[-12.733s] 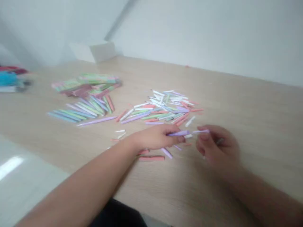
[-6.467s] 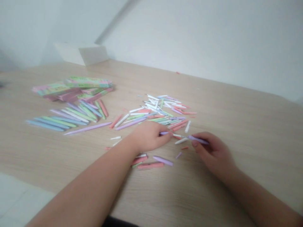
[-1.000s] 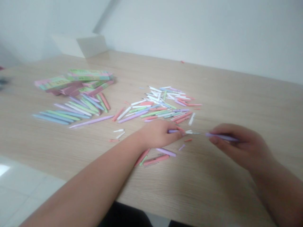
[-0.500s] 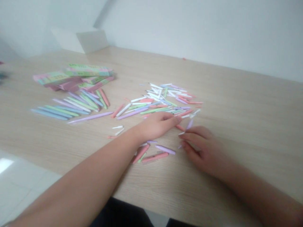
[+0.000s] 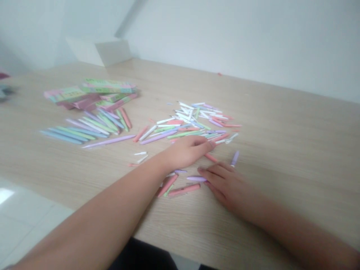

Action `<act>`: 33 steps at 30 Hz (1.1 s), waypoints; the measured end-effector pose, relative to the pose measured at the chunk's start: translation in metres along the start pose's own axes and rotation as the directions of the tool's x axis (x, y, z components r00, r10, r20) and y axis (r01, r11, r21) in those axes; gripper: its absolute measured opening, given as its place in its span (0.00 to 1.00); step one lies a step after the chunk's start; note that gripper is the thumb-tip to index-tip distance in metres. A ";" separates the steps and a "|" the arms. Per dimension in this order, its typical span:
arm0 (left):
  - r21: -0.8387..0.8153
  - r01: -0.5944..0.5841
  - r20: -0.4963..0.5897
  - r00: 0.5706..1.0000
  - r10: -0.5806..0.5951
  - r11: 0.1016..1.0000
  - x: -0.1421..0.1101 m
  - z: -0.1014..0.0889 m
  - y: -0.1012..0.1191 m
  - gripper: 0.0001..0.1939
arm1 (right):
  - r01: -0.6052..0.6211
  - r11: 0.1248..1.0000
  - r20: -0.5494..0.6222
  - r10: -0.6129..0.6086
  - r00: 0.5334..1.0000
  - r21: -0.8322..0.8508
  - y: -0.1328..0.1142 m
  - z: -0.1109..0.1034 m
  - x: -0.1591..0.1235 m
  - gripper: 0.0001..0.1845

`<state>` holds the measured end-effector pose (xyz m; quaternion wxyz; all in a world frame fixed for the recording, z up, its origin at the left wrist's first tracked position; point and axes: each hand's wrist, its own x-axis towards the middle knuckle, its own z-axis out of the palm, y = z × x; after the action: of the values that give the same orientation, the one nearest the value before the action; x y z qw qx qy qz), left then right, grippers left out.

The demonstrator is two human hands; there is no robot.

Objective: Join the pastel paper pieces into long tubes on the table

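My left hand [image 5: 187,152] lies flat on the wooden table, its fingertips at the front of a loose pile of white, pink, green and lilac paper sticks [image 5: 191,123]. It holds nothing. My right hand [image 5: 222,183] rests palm down just beyond a lilac paper stick [image 5: 196,179], its fingers empty. A pink paper stick [image 5: 210,158] lies between my two hands, and another lilac stick [image 5: 234,158] stands off to the right of my fingers. Several pink sticks [image 5: 184,189] lie below my left wrist.
Farther left, a neat row of blue, green and lilac sticks [image 5: 81,131] lies below stacked patterned paper packs [image 5: 107,86]. A white box [image 5: 112,52] stands against the wall behind the light wood table [image 5: 281,150]. Pale floor tiles [image 5: 28,228] show below the table's near edge.
My hands no longer hold the lilac stick between them. Both now rest on the table, with my right hand lower and farther left, and a lilac stick lies to its right.
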<state>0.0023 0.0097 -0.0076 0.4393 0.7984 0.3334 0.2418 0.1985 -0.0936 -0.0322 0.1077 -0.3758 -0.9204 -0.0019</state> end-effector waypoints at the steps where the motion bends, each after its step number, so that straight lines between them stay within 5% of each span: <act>1: -0.007 -0.002 0.000 1.000 0.002 1.000 0.000 0.000 0.000 0.25 | -0.024 0.999 -0.005 0.024 1.000 -0.023 0.000 0.000 -0.001 0.22; 12: 0.022 -0.004 0.017 1.000 0.004 1.000 -0.003 -0.003 0.000 0.26 | -0.231 0.972 -0.321 0.235 0.918 0.050 0.018 -0.020 -0.020 0.12; 16: 0.095 -0.063 0.084 0.995 0.055 0.993 -0.003 -0.004 0.000 0.25 | -0.295 0.953 -0.499 0.285 0.818 0.061 0.022 -0.024 -0.023 0.08; 20: 0.084 -0.116 0.147 0.984 0.103 0.990 -0.002 -0.005 -0.001 0.21 | -0.427 0.833 -0.474 0.552 0.686 0.353 0.018 -0.023 -0.024 0.07; 24: 0.089 -0.166 0.184 0.972 0.147 0.982 -0.001 -0.004 -0.004 0.19 | -0.399 0.709 -0.461 0.691 0.557 0.581 0.013 -0.025 -0.025 0.09; 33: 0.125 -0.221 0.189 0.962 0.195 0.967 -0.001 -0.003 -0.003 0.18 | -0.361 0.673 -0.394 0.699 0.597 0.646 0.018 -0.027 -0.028 0.08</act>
<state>-0.0014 0.0120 -0.0092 0.3799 0.8770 0.2241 0.1907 0.2359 -0.1020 -0.0127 0.4892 -0.5780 -0.6359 0.1489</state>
